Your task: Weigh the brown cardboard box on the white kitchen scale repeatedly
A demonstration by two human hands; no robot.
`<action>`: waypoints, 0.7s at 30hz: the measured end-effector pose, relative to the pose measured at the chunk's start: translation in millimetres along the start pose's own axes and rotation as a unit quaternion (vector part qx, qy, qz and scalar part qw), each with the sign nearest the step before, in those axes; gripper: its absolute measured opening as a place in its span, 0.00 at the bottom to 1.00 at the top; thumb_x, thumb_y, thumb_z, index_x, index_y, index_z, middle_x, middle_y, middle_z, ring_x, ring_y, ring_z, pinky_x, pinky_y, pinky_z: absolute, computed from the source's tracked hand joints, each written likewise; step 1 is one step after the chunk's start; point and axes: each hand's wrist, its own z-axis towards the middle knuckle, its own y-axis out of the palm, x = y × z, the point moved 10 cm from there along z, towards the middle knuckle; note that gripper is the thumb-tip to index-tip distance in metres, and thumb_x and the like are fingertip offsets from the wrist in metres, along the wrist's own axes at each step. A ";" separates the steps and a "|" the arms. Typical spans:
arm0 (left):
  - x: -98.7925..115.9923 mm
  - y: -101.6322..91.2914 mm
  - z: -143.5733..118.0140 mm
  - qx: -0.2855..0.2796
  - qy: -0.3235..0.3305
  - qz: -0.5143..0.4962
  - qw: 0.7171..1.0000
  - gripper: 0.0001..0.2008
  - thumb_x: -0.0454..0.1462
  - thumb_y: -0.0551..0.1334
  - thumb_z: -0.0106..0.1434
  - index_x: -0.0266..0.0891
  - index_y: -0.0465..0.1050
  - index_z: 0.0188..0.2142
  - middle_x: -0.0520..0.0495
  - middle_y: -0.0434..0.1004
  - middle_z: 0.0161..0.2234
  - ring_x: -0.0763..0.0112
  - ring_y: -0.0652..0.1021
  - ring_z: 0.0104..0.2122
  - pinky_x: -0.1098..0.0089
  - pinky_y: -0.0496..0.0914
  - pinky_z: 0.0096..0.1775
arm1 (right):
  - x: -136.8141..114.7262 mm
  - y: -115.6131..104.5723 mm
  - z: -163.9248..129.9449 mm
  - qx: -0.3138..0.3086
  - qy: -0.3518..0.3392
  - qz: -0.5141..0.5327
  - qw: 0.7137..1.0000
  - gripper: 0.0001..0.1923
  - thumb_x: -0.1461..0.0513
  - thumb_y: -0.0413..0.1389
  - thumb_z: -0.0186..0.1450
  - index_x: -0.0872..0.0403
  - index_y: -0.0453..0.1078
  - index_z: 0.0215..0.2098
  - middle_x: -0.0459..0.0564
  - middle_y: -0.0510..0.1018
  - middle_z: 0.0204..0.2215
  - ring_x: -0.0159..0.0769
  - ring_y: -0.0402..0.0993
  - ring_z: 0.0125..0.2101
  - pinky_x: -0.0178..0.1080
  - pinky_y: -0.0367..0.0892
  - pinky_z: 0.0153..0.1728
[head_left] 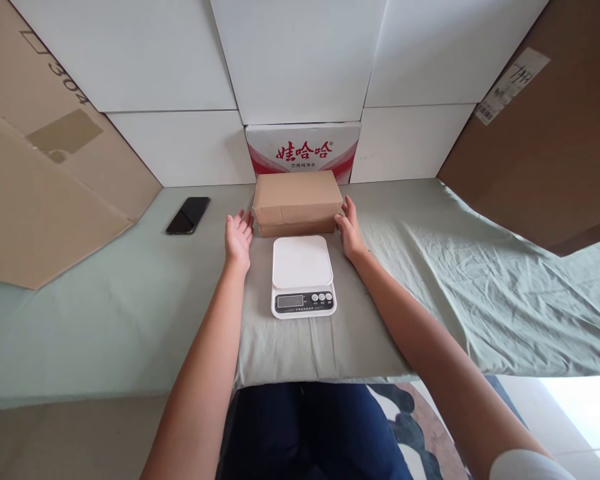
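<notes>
A plain brown cardboard box [297, 200] lies on the green cloth-covered table [430, 280], just behind a white digital kitchen scale [303, 275]. My left hand [238, 239] is open, palm turned inward, just off the box's left end with a small gap. My right hand [349, 230] has its fingers against the box's right end. The scale's platform is bare and its display sits at the near edge.
A red-and-white printed carton [303, 151] stands behind the brown box against white wall panels. A black phone [189, 215] lies on the cloth to the left. Large cardboard sheets lean at the left [45, 180] and right [555, 133].
</notes>
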 end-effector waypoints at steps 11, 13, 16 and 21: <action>-9.8 18.8 -1.4 -0.029 0.012 0.021 0.999 0.38 0.64 0.53 0.66 0.45 0.72 0.64 0.38 0.66 0.71 0.54 0.67 0.71 0.55 0.60 0.69 | -29.2 16.4 -7.0 -0.043 -0.095 -0.057 0.993 0.32 0.50 0.53 0.64 0.44 0.62 0.66 0.45 0.70 0.68 0.51 0.61 0.69 0.57 0.54 0.74; -10.4 20.7 -1.6 -0.020 0.026 0.021 0.999 0.36 0.63 0.56 0.67 0.43 0.73 0.63 0.38 0.69 0.70 0.55 0.69 0.70 0.57 0.62 0.68 | -30.1 17.3 -7.6 -0.042 -0.093 -0.063 0.993 0.32 0.51 0.53 0.64 0.44 0.63 0.66 0.46 0.73 0.65 0.53 0.63 0.67 0.58 0.55 0.73; -12.0 23.8 -1.9 -0.018 0.041 0.016 0.999 0.35 0.61 0.57 0.67 0.41 0.73 0.63 0.38 0.70 0.69 0.55 0.70 0.69 0.58 0.63 0.68 | -28.9 17.6 -7.5 -0.038 -0.081 -0.063 0.994 0.33 0.53 0.54 0.63 0.44 0.62 0.66 0.47 0.73 0.64 0.54 0.63 0.67 0.60 0.53 0.74; -15.8 28.0 -4.0 -0.026 0.043 0.039 0.998 0.33 0.60 0.58 0.68 0.46 0.70 0.65 0.44 0.62 0.73 0.58 0.60 0.74 0.59 0.54 0.73 | -24.3 22.9 -8.8 -0.063 -0.059 -0.061 0.994 0.40 0.51 0.58 0.62 0.41 0.54 0.70 0.43 0.64 0.72 0.52 0.53 0.73 0.59 0.46 0.77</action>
